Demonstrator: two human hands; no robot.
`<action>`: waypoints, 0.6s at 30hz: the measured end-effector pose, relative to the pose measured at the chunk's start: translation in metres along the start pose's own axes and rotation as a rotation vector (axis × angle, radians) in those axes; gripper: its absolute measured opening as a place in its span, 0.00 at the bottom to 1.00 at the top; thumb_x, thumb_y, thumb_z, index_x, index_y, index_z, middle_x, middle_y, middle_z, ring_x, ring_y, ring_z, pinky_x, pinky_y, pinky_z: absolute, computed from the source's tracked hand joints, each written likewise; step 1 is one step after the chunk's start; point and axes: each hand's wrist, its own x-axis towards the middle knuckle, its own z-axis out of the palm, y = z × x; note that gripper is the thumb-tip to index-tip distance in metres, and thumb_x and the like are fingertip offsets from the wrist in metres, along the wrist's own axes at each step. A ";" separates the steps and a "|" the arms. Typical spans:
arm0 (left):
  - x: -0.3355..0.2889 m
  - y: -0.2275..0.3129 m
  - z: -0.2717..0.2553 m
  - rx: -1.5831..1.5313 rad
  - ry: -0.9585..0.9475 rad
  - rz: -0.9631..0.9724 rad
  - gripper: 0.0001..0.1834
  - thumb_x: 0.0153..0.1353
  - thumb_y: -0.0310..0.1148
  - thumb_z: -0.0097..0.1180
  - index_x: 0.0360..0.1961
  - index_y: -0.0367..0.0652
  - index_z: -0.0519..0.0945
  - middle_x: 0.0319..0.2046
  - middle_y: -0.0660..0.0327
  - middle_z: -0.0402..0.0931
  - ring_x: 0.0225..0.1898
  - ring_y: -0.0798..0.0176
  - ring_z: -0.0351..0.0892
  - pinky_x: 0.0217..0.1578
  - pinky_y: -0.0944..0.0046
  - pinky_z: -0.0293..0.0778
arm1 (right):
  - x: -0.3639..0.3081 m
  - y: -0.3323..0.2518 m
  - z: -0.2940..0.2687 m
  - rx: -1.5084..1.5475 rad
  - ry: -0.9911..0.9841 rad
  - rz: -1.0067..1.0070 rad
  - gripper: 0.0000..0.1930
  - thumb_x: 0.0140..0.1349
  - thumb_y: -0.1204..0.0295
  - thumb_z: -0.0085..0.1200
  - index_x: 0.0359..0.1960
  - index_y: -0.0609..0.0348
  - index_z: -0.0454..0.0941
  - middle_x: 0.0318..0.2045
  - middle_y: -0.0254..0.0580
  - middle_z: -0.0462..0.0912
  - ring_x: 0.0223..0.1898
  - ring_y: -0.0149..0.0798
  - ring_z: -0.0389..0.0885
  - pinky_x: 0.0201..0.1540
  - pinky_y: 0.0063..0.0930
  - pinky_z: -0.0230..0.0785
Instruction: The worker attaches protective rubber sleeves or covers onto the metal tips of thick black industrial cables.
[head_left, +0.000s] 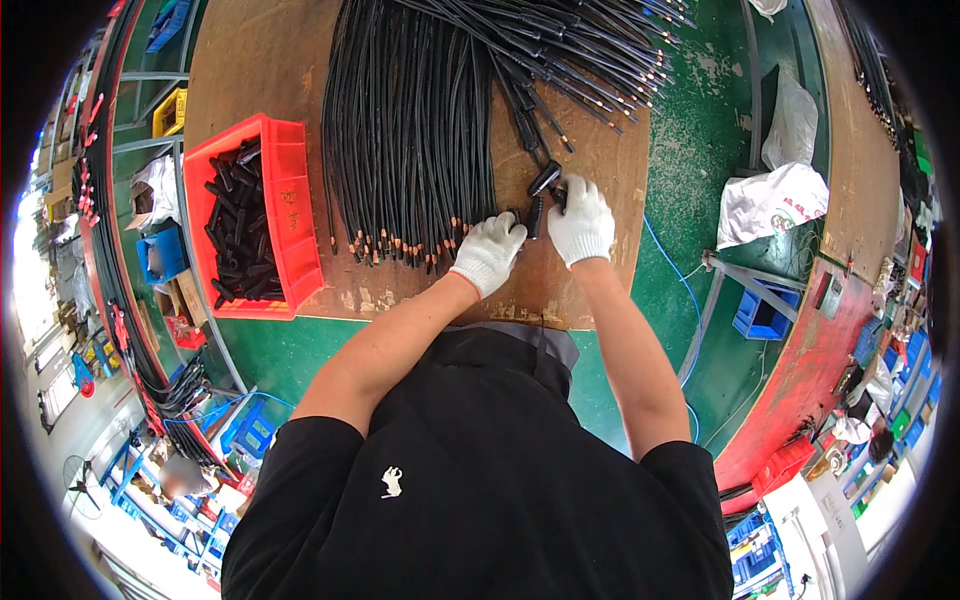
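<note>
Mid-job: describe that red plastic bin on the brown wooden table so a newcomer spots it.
Find the brown wooden table at the view's top centre. At its near-left corner, left of the long black cables, sits an open red plastic bin heaped with short black pieces; it's the only red container on that tabletop.

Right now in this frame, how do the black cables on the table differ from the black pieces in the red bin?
The black cables are long and thin; the black pieces are short and stubbier. The cables lie on the wooden table, many side by side, while the pieces sit jumbled inside the red bin. Copper-coloured tips show on cable ends, but none on the pieces. Both are black.
</note>
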 end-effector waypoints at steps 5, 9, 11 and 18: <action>0.005 0.003 -0.015 -0.219 0.022 -0.056 0.22 0.61 0.35 0.68 0.56 0.43 0.80 0.56 0.47 0.76 0.56 0.41 0.82 0.54 0.45 0.81 | 0.049 0.000 -0.006 -0.305 -0.045 -0.398 0.16 0.63 0.71 0.61 0.53 0.47 0.85 0.49 0.48 0.83 0.52 0.54 0.85 0.54 0.50 0.80; 0.001 -0.009 -0.030 -0.277 0.133 -0.174 0.24 0.61 0.35 0.69 0.58 0.44 0.79 0.56 0.48 0.79 0.52 0.39 0.86 0.53 0.45 0.83 | 0.060 -0.011 -0.027 -0.380 -0.132 -0.454 0.17 0.61 0.63 0.67 0.51 0.50 0.84 0.50 0.50 0.82 0.54 0.58 0.84 0.56 0.53 0.79; 0.004 -0.017 -0.039 -0.236 0.233 -0.206 0.25 0.61 0.37 0.70 0.59 0.44 0.79 0.56 0.48 0.81 0.49 0.38 0.87 0.51 0.45 0.84 | 0.048 -0.023 -0.038 -0.274 -0.244 -0.050 0.21 0.61 0.57 0.65 0.52 0.55 0.84 0.52 0.55 0.84 0.55 0.57 0.86 0.58 0.51 0.81; 0.068 -0.042 -0.065 -0.119 0.223 -0.732 0.40 0.62 0.51 0.72 0.68 0.39 0.72 0.61 0.43 0.78 0.59 0.39 0.84 0.59 0.44 0.82 | -0.020 -0.037 0.008 -0.138 -0.420 0.199 0.29 0.64 0.49 0.65 0.58 0.56 0.76 0.53 0.60 0.86 0.54 0.61 0.88 0.56 0.53 0.82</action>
